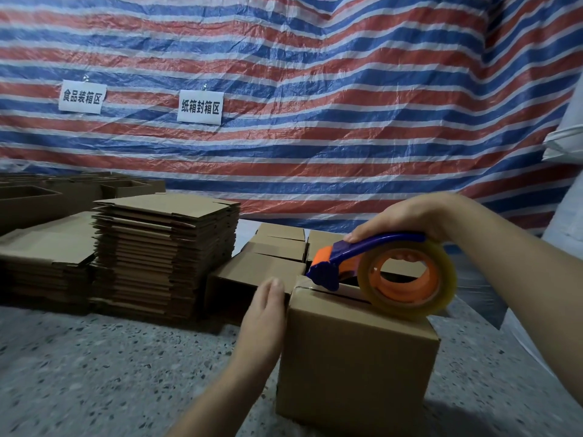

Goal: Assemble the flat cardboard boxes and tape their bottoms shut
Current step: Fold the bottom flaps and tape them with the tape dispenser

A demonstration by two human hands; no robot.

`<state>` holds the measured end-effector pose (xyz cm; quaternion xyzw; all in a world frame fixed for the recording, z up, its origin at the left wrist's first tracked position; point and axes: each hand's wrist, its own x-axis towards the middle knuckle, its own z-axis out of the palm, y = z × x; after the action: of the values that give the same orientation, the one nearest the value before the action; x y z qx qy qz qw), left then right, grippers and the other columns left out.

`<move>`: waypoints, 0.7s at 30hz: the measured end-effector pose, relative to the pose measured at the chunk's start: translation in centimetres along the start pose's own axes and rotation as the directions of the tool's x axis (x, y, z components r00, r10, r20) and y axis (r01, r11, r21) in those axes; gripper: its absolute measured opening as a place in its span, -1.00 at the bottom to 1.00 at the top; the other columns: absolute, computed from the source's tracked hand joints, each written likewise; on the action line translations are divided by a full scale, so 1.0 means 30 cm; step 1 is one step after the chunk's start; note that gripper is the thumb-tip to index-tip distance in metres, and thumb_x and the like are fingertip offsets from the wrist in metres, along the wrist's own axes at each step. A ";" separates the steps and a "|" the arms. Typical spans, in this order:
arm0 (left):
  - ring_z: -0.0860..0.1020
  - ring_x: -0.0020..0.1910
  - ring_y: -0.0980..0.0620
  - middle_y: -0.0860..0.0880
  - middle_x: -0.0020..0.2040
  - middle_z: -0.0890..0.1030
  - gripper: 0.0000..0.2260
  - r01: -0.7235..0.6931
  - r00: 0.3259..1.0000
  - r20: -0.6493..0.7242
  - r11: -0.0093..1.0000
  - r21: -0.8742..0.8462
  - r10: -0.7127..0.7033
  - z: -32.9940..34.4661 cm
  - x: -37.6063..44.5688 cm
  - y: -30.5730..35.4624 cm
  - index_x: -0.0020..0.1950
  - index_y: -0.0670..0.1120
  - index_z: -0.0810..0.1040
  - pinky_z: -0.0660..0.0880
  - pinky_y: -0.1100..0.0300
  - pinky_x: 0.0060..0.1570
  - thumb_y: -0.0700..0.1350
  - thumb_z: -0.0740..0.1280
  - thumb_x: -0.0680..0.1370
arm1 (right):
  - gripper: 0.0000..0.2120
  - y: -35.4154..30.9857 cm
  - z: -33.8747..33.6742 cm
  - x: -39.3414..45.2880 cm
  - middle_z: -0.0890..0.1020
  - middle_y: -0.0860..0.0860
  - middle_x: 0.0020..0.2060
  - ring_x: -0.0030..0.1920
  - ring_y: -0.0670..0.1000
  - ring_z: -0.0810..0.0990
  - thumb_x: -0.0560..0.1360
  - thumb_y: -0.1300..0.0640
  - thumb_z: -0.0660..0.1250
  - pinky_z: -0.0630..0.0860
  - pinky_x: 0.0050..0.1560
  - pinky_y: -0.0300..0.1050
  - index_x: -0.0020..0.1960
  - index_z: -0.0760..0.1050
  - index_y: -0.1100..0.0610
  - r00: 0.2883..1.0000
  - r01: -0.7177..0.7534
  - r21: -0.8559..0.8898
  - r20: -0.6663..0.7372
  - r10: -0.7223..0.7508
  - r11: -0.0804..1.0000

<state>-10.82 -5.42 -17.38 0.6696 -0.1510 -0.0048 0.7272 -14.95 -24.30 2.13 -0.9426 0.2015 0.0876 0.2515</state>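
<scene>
The box (356, 351) sat on the floor (94, 373) before me, light and a bit bendy I guessed, so my left hand (265, 313) pressed its side with flat fingers while my right hand (407, 216) gripped the tape roller (378, 266) on top.

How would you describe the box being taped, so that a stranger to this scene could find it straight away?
Start at the striped tarp and drop to the speckled floor. The box stands nearest the viewer, right of the flat cardboard stack. Unlike the others, it has a tape dispenser on top and a left hand against its side.
</scene>
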 end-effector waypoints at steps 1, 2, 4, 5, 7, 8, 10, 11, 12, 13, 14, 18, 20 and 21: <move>0.38 0.29 0.17 0.22 0.29 0.42 -0.58 -0.037 0.996 0.078 0.998 0.041 0.034 0.003 -0.017 0.015 0.45 0.21 0.34 0.30 0.17 0.25 0.25 0.11 0.61 | -0.49 0.001 0.000 0.000 0.68 0.00 -0.36 -0.49 -0.12 0.57 0.35 -0.28 0.47 0.49 -0.47 -0.28 0.06 0.62 0.12 1.000 0.003 0.005 -0.005 -0.003 1.000; 0.35 0.30 0.19 0.21 0.30 0.40 -0.52 -0.050 0.988 0.149 0.995 0.089 0.037 0.009 -0.028 0.019 0.49 0.25 0.27 0.26 0.18 0.25 0.29 0.14 0.58 | -0.53 0.001 0.000 -0.002 0.67 0.00 -0.37 -0.50 -0.13 0.56 0.38 -0.26 0.46 0.48 -0.48 -0.29 0.04 0.62 0.11 1.000 0.008 0.012 -0.008 -0.008 1.000; 0.34 0.26 0.18 0.09 0.37 0.42 -0.48 -0.048 0.978 0.208 0.986 0.158 0.014 0.011 -0.043 0.023 0.52 0.29 0.20 0.27 0.19 0.20 0.28 0.19 0.57 | -0.56 0.000 0.001 -0.006 0.67 0.01 -0.36 -0.50 -0.12 0.56 0.38 -0.26 0.46 0.48 -0.48 -0.28 0.01 0.62 0.09 1.000 0.015 0.020 -0.004 -0.015 1.000; 0.34 0.24 0.19 0.07 0.40 0.40 -0.48 -0.050 0.977 0.215 0.983 0.178 0.011 0.006 -0.045 0.029 0.54 0.28 0.18 0.26 0.20 0.18 0.25 0.20 0.58 | -0.57 -0.002 0.001 -0.007 0.67 0.01 -0.36 -0.50 -0.12 0.56 0.37 -0.26 0.47 0.48 -0.48 -0.28 0.00 0.62 0.07 1.000 0.017 0.019 -0.001 -0.017 1.000; 0.37 0.14 0.26 0.14 0.34 0.42 -0.47 -0.084 0.969 0.247 0.962 0.258 0.018 -0.009 -0.032 0.044 0.55 0.29 0.12 0.30 0.24 0.10 0.22 0.19 0.61 | -0.59 -0.001 0.001 -0.007 0.68 0.01 -0.35 -0.50 -0.12 0.56 0.37 -0.26 0.46 0.49 -0.46 -0.29 -0.01 0.62 0.05 1.000 0.017 0.015 -0.001 -0.017 1.000; 0.39 0.04 0.33 0.21 0.24 0.43 -0.48 -0.115 0.963 0.267 0.937 0.329 0.024 -0.016 -0.025 0.056 0.55 0.31 0.10 0.34 0.28 0.00 0.21 0.18 0.61 | -0.61 0.000 0.001 -0.007 0.68 0.00 -0.36 -0.50 -0.12 0.56 0.39 -0.26 0.46 0.49 -0.46 -0.29 -0.02 0.61 0.03 1.000 0.020 0.013 0.000 -0.020 1.000; 0.44 -0.13 0.38 0.33 0.01 0.46 -0.53 -0.197 0.956 0.286 0.854 0.482 0.060 -0.024 -0.023 0.085 0.52 0.32 0.16 0.41 0.37 -0.13 0.21 0.15 0.61 | -0.64 0.001 -0.003 -0.005 0.67 0.00 -0.37 -0.51 -0.12 0.56 0.42 -0.26 0.44 0.49 -0.47 -0.30 -0.04 0.61 0.02 1.000 0.026 0.006 0.004 -0.026 1.000; 0.48 -0.14 0.36 0.29 -0.05 0.49 -0.54 -0.243 0.954 0.284 0.802 0.546 0.096 -0.027 -0.025 0.095 0.51 0.30 0.21 0.47 0.34 -0.12 0.22 0.13 0.60 | -0.63 0.001 -0.005 -0.005 0.67 0.00 -0.38 -0.51 -0.13 0.56 0.42 -0.27 0.44 0.49 -0.47 -0.30 -0.03 0.61 0.02 1.000 0.027 -0.002 0.009 -0.027 1.000; 0.51 -0.11 0.31 0.24 -0.05 0.51 -0.54 -0.283 0.950 0.281 0.748 0.601 0.133 -0.030 -0.025 0.101 0.50 0.28 0.24 0.53 0.25 -0.06 0.24 0.11 0.59 | -0.61 -0.002 -0.007 -0.005 0.67 0.00 -0.38 -0.51 -0.13 0.57 0.41 -0.27 0.44 0.49 -0.47 -0.29 -0.02 0.61 0.03 1.000 0.026 -0.016 0.015 -0.026 1.000; 0.53 -0.07 0.26 0.20 -0.01 0.54 -0.54 -0.311 0.946 0.282 0.693 0.650 0.160 -0.033 -0.027 0.106 0.49 0.29 0.25 0.56 0.16 -0.01 0.26 0.08 0.58 | -0.57 -0.005 -0.009 -0.006 0.67 0.00 -0.38 -0.50 -0.13 0.57 0.38 -0.29 0.45 0.49 -0.47 -0.28 0.00 0.61 0.05 0.999 0.024 -0.035 0.022 -0.023 0.999; 0.54 -0.04 0.22 0.17 0.04 0.56 -0.54 -0.329 0.942 0.284 0.641 0.693 0.176 -0.036 -0.028 0.109 0.48 0.30 0.25 0.55 0.11 0.01 0.27 0.06 0.57 | -0.51 -0.009 -0.014 -0.006 0.68 0.00 -0.37 -0.49 -0.12 0.58 0.34 -0.31 0.46 0.50 -0.46 -0.27 0.02 0.61 0.07 0.999 0.020 -0.058 0.030 -0.018 0.998; 0.49 -0.08 0.18 0.18 -0.05 0.51 -0.55 -0.359 0.933 0.285 0.525 0.772 0.218 -0.042 -0.023 0.110 0.47 0.35 0.23 0.43 0.22 -0.19 0.29 0.01 0.57 | -0.39 0.002 -0.051 -0.006 0.69 0.04 -0.33 -0.45 -0.08 0.61 0.26 -0.34 0.48 0.53 -0.43 -0.22 0.04 0.64 0.14 0.998 -0.027 -0.121 0.051 0.034 0.992; 0.46 -0.10 0.18 0.18 -0.08 0.49 -0.54 -0.356 0.934 0.281 0.508 0.784 0.222 -0.040 -0.023 0.108 0.48 0.34 0.24 0.38 0.26 -0.22 0.28 0.00 0.57 | -0.34 0.039 -0.074 -0.006 0.70 0.06 -0.28 -0.41 -0.06 0.63 0.23 -0.35 0.50 0.55 -0.40 -0.20 0.09 0.63 0.14 0.996 -0.049 -0.114 0.063 0.057 0.992; 0.46 -0.10 0.18 0.18 -0.08 0.49 -0.54 -0.357 0.934 0.280 0.500 0.789 0.223 -0.038 -0.023 0.108 0.48 0.33 0.24 0.38 0.26 -0.22 0.28 0.00 0.58 | -0.30 0.062 -0.086 -0.006 0.71 0.07 -0.25 -0.39 -0.05 0.64 0.21 -0.36 0.51 0.56 -0.38 -0.19 0.11 0.63 0.15 0.995 -0.065 -0.111 0.068 0.072 0.992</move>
<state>-11.86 -3.82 -14.45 0.8947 -0.2965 0.1417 0.3026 -15.75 -27.03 3.58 -0.9436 0.2196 0.1405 0.2040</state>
